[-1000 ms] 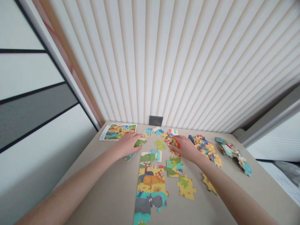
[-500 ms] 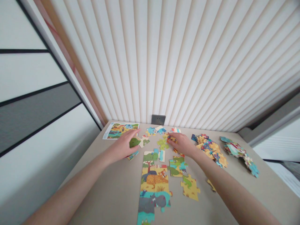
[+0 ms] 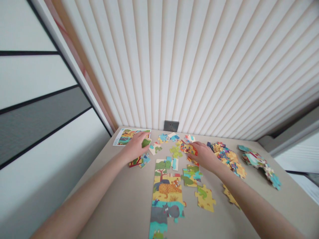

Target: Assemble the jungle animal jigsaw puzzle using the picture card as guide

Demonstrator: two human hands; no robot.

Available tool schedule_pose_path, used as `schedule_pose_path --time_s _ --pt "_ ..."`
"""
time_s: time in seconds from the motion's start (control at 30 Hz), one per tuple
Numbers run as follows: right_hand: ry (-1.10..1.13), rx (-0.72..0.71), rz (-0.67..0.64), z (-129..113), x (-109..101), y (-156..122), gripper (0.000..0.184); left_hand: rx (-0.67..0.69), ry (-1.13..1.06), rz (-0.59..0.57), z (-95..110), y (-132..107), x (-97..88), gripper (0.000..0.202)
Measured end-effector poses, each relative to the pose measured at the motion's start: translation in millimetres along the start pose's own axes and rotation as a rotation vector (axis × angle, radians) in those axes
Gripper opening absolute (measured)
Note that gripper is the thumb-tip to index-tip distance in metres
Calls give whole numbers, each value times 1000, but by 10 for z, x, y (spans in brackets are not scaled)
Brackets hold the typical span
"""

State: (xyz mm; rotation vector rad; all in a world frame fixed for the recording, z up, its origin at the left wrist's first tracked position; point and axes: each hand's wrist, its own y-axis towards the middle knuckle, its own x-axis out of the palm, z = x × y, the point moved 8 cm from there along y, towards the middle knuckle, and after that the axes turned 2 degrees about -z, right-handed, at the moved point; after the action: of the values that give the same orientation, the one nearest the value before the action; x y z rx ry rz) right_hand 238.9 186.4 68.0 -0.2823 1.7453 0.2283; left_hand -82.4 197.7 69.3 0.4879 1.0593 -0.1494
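- Beige tabletop [image 3: 124, 205]
- Picture sheet [image 3: 124, 137] at far left corner
- Joined jigsaw strip [image 3: 165, 196] showing leopard, hippo, mid-table
- Loose jigsaw pieces [image 3: 175, 152] near far edge
- Heaped jigsaw pieces [image 3: 230, 161] toward right edge

The head camera looks forward and down across the nearby tabletop [image 3: 114, 209].

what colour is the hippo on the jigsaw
The printed jigsaw hippo is grey, clearest in the head view.

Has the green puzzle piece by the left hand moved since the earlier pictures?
Yes: judged against the wall socket, the green puzzle piece has shifted left and toward the wall, and now sits against the left hand.
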Motion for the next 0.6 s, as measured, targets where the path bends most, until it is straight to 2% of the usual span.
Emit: schedule_pose_path --time_s 0.1,0.2,0.3,0.37,0.47,0.6 --pt "27 -70 7 -331 -30 57 42 3 2 -6 32 23 107 53" --pt "53 -129 1 -830 39 143 40 1 6 -13 10 18 128 54" --pt "50 -103 11 -1311 178 263 48 -29 15 13 -83 2 32 54" --pt "36 -55 18 -1539 275 347 57 -60 25 43 -161 -12 -61 55" --pt "12 5 32 -1699 364 441 56 -91 34 68 -229 -36 -137 57" --pt "-3 -10 25 -1679 366 478 40 -76 18 54 -122 -60 -42 58"
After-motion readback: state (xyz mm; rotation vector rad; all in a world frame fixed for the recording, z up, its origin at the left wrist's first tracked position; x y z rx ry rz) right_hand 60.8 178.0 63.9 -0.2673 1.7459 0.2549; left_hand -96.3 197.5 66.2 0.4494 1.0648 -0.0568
